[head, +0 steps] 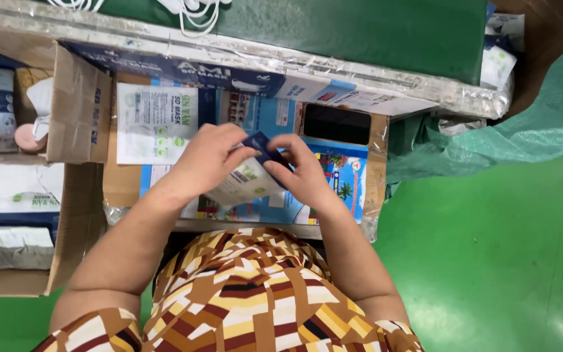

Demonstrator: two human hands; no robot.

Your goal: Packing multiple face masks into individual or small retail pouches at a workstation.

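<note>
A glossy green floor [490, 261] spreads to the right and catches pale patches of overhead light. The surface [360, 81] is edged with worn, tape-wrapped board, its far part covered in dark green. Open cardboard boxes [73, 195] crowd its left edge, and green netting [542, 111] bunches by its right corner

Both hands meet over the middle of the surface [125, 189]: left hand [206, 160] left, right hand [304, 171] right, both on one flat packet [245, 182] held between them. Phone [337, 124] lies just beyond the right hand, on the surface. A second packet [154, 124] lies flat, far-left of the left hand. Open carton [76, 107] stands left of the surface, packets stacked inside. Green sheet [529, 124] bunched far right, floor [490, 261] near right.
</note>
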